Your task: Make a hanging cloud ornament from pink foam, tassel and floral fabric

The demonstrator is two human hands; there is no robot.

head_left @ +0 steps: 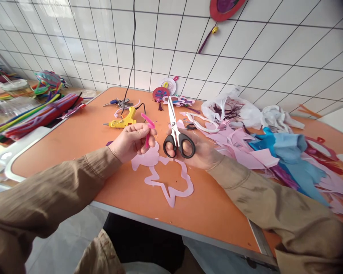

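My left hand (134, 140) pinches a bent bright pink pipe cleaner (149, 121) between thumb and fingers. A pair of black-handled scissors (175, 131) is in my right hand (201, 150), with fingers through the handle loops. The blades point away from me toward the wall and look nearly closed. Below both hands lies a pink cut-out outline (188, 188) with wavy and pointed edges. Beside it, partly under my left hand, rests a solid pink cut-out piece (144, 160). Parts of my right fingers are hidden behind the scissors.
A yellow glue gun (122, 121) lies left on the orange table (211, 217), near a screwdriver (111, 102). Pipe cleaners (42, 118) are bundled at far left. Pink scraps (240, 148), blue material (295, 152) and a plastic bag (246, 110) cover the right side. Finished ornaments (161, 93) lean at the wall.
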